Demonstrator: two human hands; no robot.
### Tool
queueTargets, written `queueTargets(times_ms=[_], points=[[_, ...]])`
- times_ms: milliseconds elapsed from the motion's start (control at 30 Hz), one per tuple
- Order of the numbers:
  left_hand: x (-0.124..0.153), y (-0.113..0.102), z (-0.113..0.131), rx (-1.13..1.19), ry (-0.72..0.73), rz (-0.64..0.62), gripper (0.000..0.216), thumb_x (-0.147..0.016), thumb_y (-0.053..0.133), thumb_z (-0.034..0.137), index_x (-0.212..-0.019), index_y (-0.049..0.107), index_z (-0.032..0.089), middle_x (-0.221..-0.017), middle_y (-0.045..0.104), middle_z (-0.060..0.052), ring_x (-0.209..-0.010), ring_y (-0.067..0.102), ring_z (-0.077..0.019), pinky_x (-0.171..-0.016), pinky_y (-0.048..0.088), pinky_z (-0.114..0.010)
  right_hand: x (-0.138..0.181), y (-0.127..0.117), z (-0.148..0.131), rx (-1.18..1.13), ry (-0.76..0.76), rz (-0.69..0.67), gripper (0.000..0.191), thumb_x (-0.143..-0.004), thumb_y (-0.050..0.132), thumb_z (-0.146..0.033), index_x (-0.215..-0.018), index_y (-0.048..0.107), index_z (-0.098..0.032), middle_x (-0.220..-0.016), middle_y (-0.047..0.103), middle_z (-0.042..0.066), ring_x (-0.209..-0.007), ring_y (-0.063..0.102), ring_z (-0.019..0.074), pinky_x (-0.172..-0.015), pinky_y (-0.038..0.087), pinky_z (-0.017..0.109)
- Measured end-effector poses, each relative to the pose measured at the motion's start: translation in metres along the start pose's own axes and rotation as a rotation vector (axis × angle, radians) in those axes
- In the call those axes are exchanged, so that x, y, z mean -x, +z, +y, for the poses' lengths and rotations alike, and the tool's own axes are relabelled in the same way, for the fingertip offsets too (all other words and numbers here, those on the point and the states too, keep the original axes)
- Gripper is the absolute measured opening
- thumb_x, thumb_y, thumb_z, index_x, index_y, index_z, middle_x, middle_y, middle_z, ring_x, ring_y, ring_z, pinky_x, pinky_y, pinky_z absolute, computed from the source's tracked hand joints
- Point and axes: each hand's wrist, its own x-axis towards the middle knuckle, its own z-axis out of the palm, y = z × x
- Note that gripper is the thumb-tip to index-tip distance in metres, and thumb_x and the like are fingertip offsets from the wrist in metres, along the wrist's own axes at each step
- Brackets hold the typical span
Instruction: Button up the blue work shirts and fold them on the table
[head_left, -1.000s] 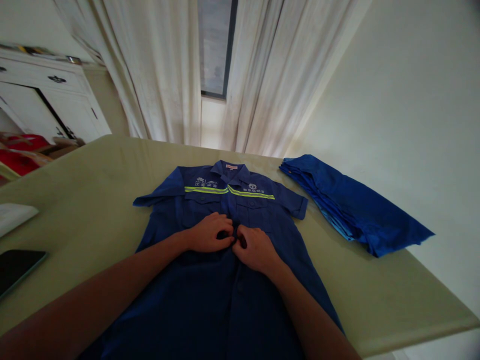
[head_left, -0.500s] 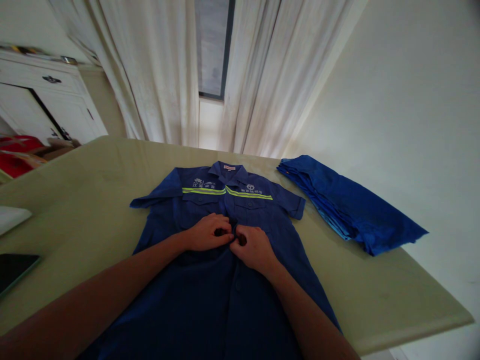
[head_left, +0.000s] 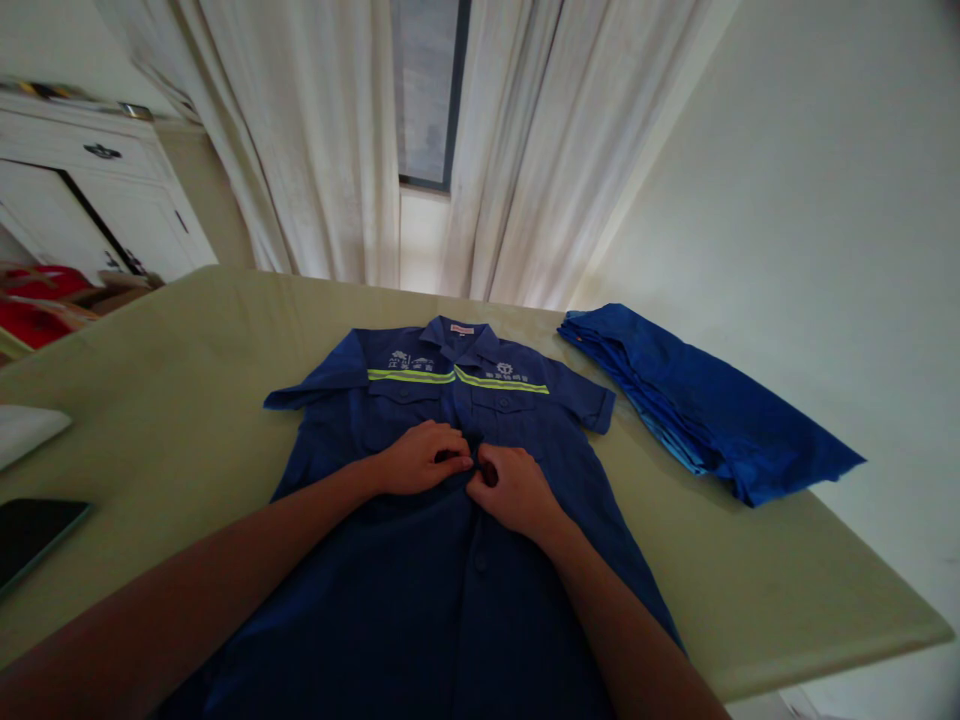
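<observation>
A dark blue short-sleeved work shirt (head_left: 420, 590) with a yellow reflective chest stripe lies flat, front up, on a pale green table (head_left: 187, 400). My left hand (head_left: 420, 458) and my right hand (head_left: 512, 490) meet at the shirt's front placket just below the chest pockets. Both hands have curled fingers pinching the fabric edges together at the middle. A button further down the placket shows below my right hand.
A folded stack of brighter blue garments (head_left: 697, 405) lies at the table's right side near the wall. A dark phone (head_left: 34, 535) and a white object (head_left: 26, 430) sit at the left edge. White curtains, a window and a white cabinet (head_left: 90, 195) stand behind.
Both hands stay pinched at the same spot on the placket, with only small finger shifts. The view has shifted slightly.
</observation>
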Motion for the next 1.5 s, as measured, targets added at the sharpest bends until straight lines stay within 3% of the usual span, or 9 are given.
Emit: queueTargets(times_ms=[467, 633, 767, 1100, 1333, 1500], points=[[0.002, 0.000, 0.001, -0.035, 0.016, 0.016, 0.017, -0.096, 0.056, 0.033, -0.086, 0.063, 0.020, -0.082, 0.065, 0.000, -0.080, 0.058, -0.0158, -0.080, 0.037, -0.031, -0.001, 0.005, -0.002, 0.016, -0.036, 0.057, 0.008, -0.080, 0.057, -0.022, -0.073, 0.054, -0.021, -0.073, 0.062, -0.002, -0.066, 0.051, 0.0133, -0.062, 0.025, 0.027], [0.002, -0.002, 0.003, -0.054, 0.006, -0.012, 0.006, -0.088, 0.057, 0.020, -0.084, 0.062, 0.020, -0.082, 0.065, 0.000, -0.082, 0.059, -0.0166, -0.081, 0.036, -0.031, 0.000, 0.005, -0.003, 0.013, -0.016, 0.042, 0.006, -0.080, 0.057, -0.023, -0.075, 0.054, -0.021, -0.073, 0.063, -0.001, -0.066, 0.052, 0.0136, -0.062, 0.025, 0.026], [0.001, 0.000, 0.003, -0.069, -0.007, -0.023, 0.012, -0.085, 0.052, 0.014, -0.082, 0.061, 0.021, -0.085, 0.067, 0.000, -0.085, 0.060, -0.0172, -0.083, 0.036, -0.032, 0.000, 0.005, -0.004, 0.005, -0.001, 0.030, 0.005, -0.080, 0.057, -0.022, -0.075, 0.055, -0.021, -0.072, 0.062, -0.002, -0.065, 0.052, 0.0134, -0.062, 0.025, 0.026], [0.001, -0.002, 0.000, -0.049, -0.018, -0.013, 0.008, -0.087, 0.060, 0.027, -0.084, 0.061, 0.020, -0.085, 0.065, 0.000, -0.083, 0.058, -0.0166, -0.080, 0.037, -0.031, -0.009, 0.016, 0.008, -0.088, -0.009, 0.127, 0.009, -0.077, 0.058, -0.022, -0.071, 0.052, -0.021, -0.063, 0.053, -0.004, -0.058, 0.046, 0.0117, -0.059, 0.023, 0.025], [-0.005, -0.006, -0.013, -0.105, -0.096, 0.012, 0.014, -0.090, 0.054, 0.030, -0.087, 0.063, 0.020, -0.086, 0.065, -0.001, -0.082, 0.058, -0.0182, -0.079, 0.037, -0.032, -0.032, 0.019, 0.023, -0.281, -0.090, 0.148, 0.010, -0.078, 0.059, -0.021, -0.070, 0.053, -0.020, -0.058, 0.050, -0.007, -0.055, 0.047, 0.0104, -0.057, 0.028, 0.022], [-0.008, -0.007, -0.026, -0.160, -0.172, 0.075, 0.014, -0.089, 0.055, 0.030, -0.090, 0.065, 0.020, -0.086, 0.067, -0.002, -0.082, 0.060, -0.0195, -0.078, 0.039, -0.032, -0.051, 0.018, 0.021, -0.159, -0.087, 0.131, 0.008, -0.083, 0.061, -0.023, -0.076, 0.059, -0.020, -0.063, 0.057, -0.005, -0.059, 0.052, 0.0113, -0.061, 0.033, 0.022]])
